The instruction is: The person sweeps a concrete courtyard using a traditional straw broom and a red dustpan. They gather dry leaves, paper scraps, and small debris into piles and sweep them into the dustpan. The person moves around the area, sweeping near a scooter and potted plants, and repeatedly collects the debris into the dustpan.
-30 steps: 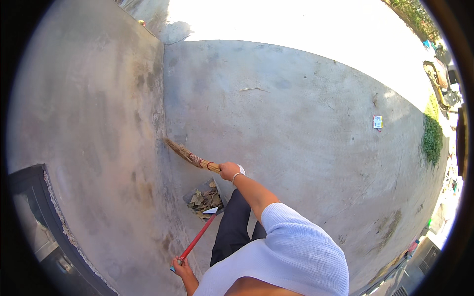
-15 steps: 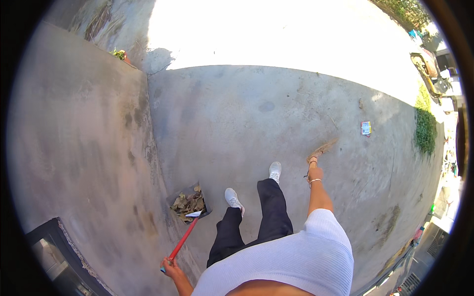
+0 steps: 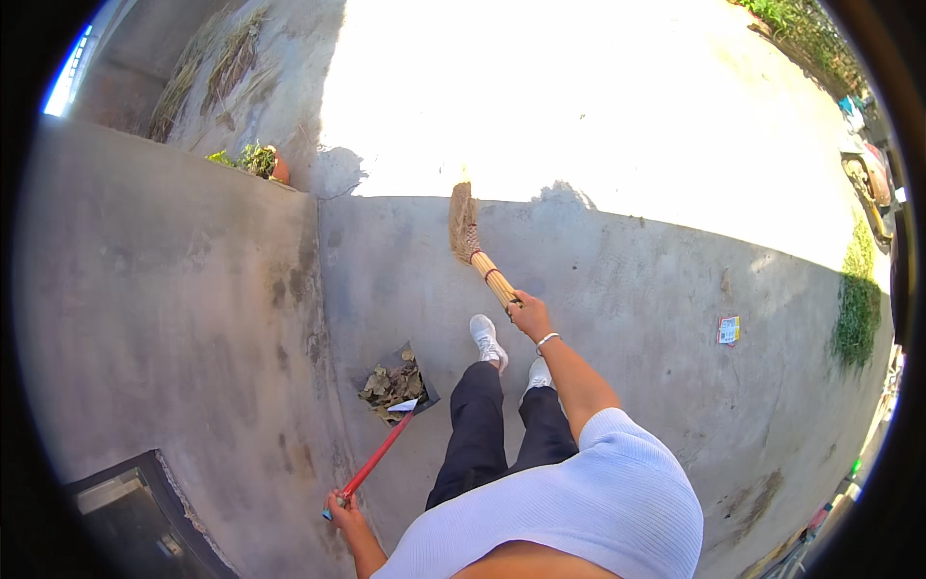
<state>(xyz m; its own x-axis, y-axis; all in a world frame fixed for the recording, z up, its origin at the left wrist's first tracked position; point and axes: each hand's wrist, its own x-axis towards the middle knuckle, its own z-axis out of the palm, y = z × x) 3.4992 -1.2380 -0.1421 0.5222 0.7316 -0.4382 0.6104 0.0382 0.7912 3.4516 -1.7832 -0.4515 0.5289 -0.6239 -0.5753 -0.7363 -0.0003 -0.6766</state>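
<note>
Broom (image 3: 470, 247) swung left; bristles (image 3: 463, 210) point forward, long axis slanting forward-left.

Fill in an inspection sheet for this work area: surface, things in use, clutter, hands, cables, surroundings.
Surface: grey floor, part shaded, part in glaring sun; dark stain at lower right.
Things in use: broom, its bristles by the shade's edge, floor contact unclear; dustpan near the wall, holding dry leaves.
Clutter: small flat packet on the floor, right of the broom.
Hands: left hand closed around the dustpan's red handle; right hand closed around the broom.
Cables: nothing seen.
Surroundings: potted plant by the wall's far end; greenery at the right.
</note>
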